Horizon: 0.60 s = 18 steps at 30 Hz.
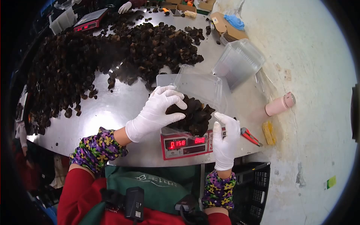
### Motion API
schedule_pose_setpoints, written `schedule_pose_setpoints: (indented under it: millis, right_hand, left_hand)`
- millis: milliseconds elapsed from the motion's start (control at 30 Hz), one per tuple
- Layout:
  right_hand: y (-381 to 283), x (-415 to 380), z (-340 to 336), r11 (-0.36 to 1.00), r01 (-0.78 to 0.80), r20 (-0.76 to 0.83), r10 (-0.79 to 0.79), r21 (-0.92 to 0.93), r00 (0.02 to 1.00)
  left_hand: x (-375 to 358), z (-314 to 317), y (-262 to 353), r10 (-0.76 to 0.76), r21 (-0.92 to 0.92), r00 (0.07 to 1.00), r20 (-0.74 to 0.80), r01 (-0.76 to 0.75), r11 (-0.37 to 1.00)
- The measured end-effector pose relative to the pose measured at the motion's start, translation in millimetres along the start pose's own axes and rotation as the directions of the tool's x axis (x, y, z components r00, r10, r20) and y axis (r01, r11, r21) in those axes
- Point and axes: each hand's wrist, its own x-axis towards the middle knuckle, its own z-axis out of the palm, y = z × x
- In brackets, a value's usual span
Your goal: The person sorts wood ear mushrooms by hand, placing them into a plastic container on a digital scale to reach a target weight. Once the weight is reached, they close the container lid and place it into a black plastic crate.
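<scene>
A clear plastic box point(173, 131) filled with dark wood ear mushrooms point(197, 116) rests on the red scale point(186, 151), its lid point(198, 88) folded back. The scale's display reads 0.158. My left hand point(159, 110), in a white glove, curves over the left side of the mushrooms, with some of them between thumb and fingers. At the box's right edge is my gloved right hand point(226, 140), thumb and forefinger parted, its fingertips close to the mushrooms and nothing visible between them.
A big heap of mushrooms point(71, 63) spreads over the metal table point(93, 112). Stacked clear boxes point(240, 62) stand at the right, with a pink bottle point(279, 105), a red utility knife point(250, 136) and a yellow sponge point(269, 132) nearby. Another scale point(90, 20) and another person's gloved hand point(125, 7) are behind.
</scene>
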Motion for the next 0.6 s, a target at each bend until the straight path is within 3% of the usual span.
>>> schedule_pose_setpoints:
  millis: [33,100,167,233,267,333,500,600]
  right_hand:
    - [3,-5,-3,0.999,-0.044,0.011,0.044,0.002,0.999]
    - [8,-18,-9,0.997,-0.080,0.003,0.080,-0.012,0.997]
    - [17,-30,-16,0.990,-0.140,-0.025,0.140,0.000,0.990]
    - [27,-38,-21,0.985,-0.175,-0.022,0.174,-0.004,0.984]
    - [32,-41,-22,0.980,-0.199,-0.035,0.200,0.018,0.979]
    - [41,-41,-26,0.977,-0.214,-0.049,0.214,0.018,0.975]
    - [53,-32,-24,0.934,-0.306,-0.023,0.315,0.186,0.949]
    - [46,-12,-20,0.878,-0.348,0.044,0.354,0.327,0.934]
  left_hand:
    - [-3,-1,0,-0.011,-0.005,1.000,0.002,0.011,1.000]
    - [-10,-11,7,-0.073,-0.191,0.991,-0.111,0.051,0.980]
    - [-24,-15,0,-0.142,-0.192,0.962,-0.232,0.098,0.976]
    - [-44,-18,-11,-0.403,-0.510,0.892,-0.204,0.254,0.822]
    - [-54,-19,-15,-0.417,-0.513,0.888,-0.191,0.272,0.814]
    - [-70,-19,-20,-0.621,-0.653,0.762,-0.183,0.378,0.656]
    - [-82,-21,-10,-0.682,-0.620,0.718,-0.139,0.474,0.625]
    - [-80,-17,1,-0.686,-0.663,0.727,0.034,0.530,0.528]
